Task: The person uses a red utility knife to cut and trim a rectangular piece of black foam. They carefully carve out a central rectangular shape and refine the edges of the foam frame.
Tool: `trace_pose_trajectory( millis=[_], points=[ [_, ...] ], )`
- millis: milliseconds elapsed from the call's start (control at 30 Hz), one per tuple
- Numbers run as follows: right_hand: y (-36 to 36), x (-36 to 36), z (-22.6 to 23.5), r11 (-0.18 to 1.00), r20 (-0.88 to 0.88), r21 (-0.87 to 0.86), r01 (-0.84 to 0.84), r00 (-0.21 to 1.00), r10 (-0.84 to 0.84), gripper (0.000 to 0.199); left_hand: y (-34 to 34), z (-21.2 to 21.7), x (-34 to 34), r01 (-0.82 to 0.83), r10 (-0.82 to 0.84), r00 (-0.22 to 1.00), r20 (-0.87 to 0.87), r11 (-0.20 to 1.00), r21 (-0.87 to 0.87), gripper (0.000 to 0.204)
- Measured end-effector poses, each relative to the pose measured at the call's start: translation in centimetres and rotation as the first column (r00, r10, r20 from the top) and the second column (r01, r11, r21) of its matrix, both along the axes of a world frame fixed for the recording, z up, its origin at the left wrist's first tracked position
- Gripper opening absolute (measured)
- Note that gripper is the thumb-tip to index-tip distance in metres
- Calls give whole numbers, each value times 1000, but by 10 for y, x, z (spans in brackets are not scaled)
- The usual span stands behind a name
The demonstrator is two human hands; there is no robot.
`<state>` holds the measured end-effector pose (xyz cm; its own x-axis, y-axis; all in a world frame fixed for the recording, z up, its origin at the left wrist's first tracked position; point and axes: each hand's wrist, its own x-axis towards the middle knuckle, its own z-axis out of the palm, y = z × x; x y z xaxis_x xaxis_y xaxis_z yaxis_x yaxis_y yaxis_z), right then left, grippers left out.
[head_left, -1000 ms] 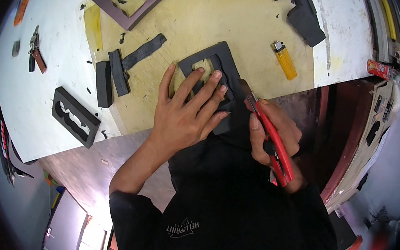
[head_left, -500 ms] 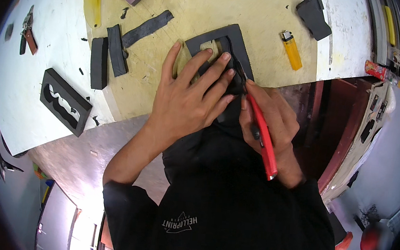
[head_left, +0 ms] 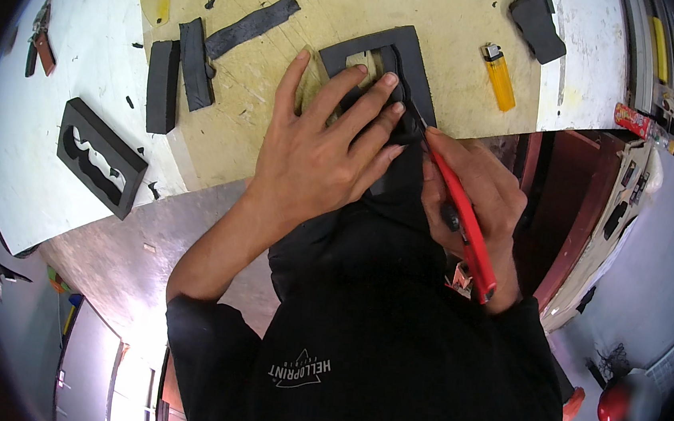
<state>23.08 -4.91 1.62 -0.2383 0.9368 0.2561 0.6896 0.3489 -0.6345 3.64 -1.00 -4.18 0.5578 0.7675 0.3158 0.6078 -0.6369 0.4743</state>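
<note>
Our left hand (head_left: 322,149) presses flat, fingers spread, on a black foam frame (head_left: 402,60). Our right hand (head_left: 479,195) grips a red knife (head_left: 464,222), its tip seemingly at the frame's edge.

Knife blade tip (head_left: 410,113) and foam frame's (head_left: 414,57) near edge under fingers (head_left: 376,134)

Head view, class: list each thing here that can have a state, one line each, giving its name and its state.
Left hand: spread flat, pressing on the black foam frame.
Right hand: closed around the red utility knife.
Red utility knife: tip at the frame's right side.
Black foam frame: flat on the yellow board, centre cut out.
Yellow lighter: lying flat, untouched.
Foam block with wavy slot: lying apart, untouched.
</note>
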Motion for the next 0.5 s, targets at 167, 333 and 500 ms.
trace_pose_trajectory(
  millis=[167, 333, 500],
  points=[
    [11, 7, 20, 984, 13, -172, -41, 999, 44, 43, 0, 0, 0, -8, 7, 1000, -14, 1000, -1, 32],
    [21, 12, 32, 956, 37, -281, -90, 994, 104, 43, -1, 1, 0, -12, 12, 1000, -20, 1000, -2, 32],
    [23, 11, 35, 960, 54, -263, -97, 992, 115, 41, -1, 0, 0, -16, 16, 1000, -20, 1000, -8, 32]
  ],
)
